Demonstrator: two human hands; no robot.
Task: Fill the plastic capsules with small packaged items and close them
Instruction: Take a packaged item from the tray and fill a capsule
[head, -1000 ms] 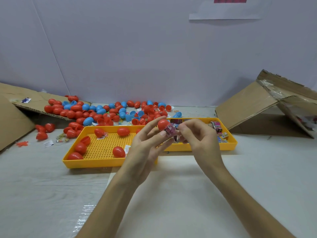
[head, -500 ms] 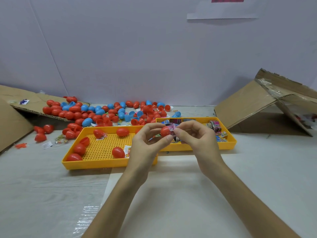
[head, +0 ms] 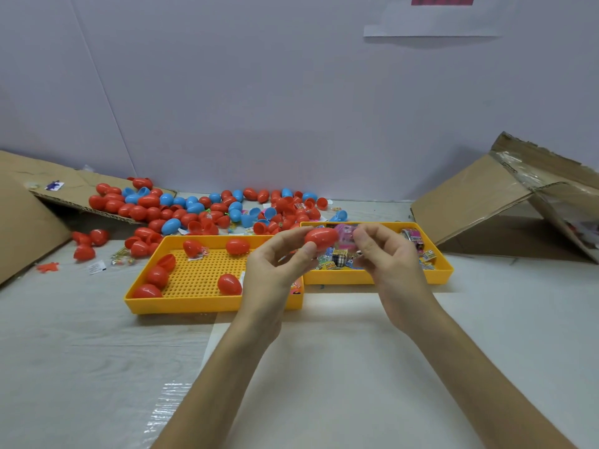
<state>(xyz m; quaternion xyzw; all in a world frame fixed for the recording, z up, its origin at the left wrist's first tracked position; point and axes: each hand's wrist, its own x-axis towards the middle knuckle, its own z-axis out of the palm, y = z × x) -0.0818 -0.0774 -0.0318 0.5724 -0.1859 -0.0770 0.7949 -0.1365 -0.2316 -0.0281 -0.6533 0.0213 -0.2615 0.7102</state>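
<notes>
Red egg-shaped plastic capsule (head: pixel 321 238) sits at centre frame, pinched by the left hand (head: pixel 275 264). The right hand (head: pixel 385 257) pinches a small pink packaged item (head: pixel 346 234) just beside it. A loose wrapper edge could snag the rim, or a light pinch could slip and drop it into the yellow plastic tray (head: pixel 372 277).

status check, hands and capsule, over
Status: left hand grips red plastic egg-shaped capsule; right hand pinches small pink packaged item against its end. Nothing between them.

Even, bright light, soft shadows; wide-angle bending edges, hands slightly blurred.
</notes>
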